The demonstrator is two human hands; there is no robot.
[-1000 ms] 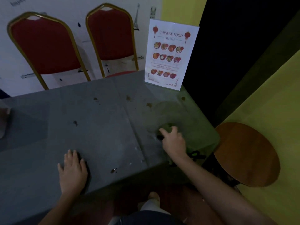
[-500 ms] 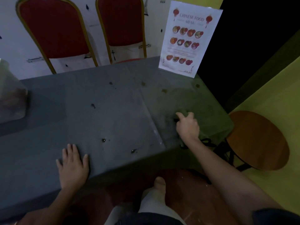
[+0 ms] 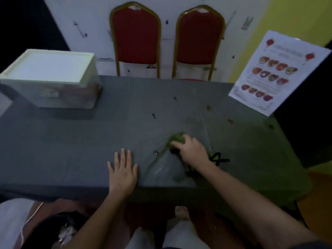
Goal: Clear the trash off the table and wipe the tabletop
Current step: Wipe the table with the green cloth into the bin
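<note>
Head view, the only angle here:

Table: grey table [image 3: 62, 150] fills most of the shot, near edge running right in front of the person.

Left hand: left hand [image 3: 123, 170] lies flat on the tabletop near the front edge, palm down, fingers straight and a bit spread, holding nothing.

Right hand: right hand [image 3: 191, 150] is just to the right of the left one, fingers curled down over a bunched green cloth [image 3: 177, 138] and pressing it on the table. Cloth sticks out past the fingertips on the far side.

Wet patch: a shiny damp streak [image 3: 158, 167] sits between the two hands, running from the cloth toward the front edge.

Crumbs: a few small dark and brownish bits [image 3: 208, 107] scattered on the far right half of the table, one little dark speck [image 3: 156, 152] just left of the cloth.

Black cord: some black loopy thing [image 3: 218, 159] beside the right wrist, too dim to tell what it is.

Box: pale lidded container [image 3: 52, 78] at the far left of the table.

Menu: picture menu sheet [image 3: 276, 72] standing at the far right corner.

Chairs: two red chairs [image 3: 136, 38] with gold frames behind the table, against the white wall.
</note>
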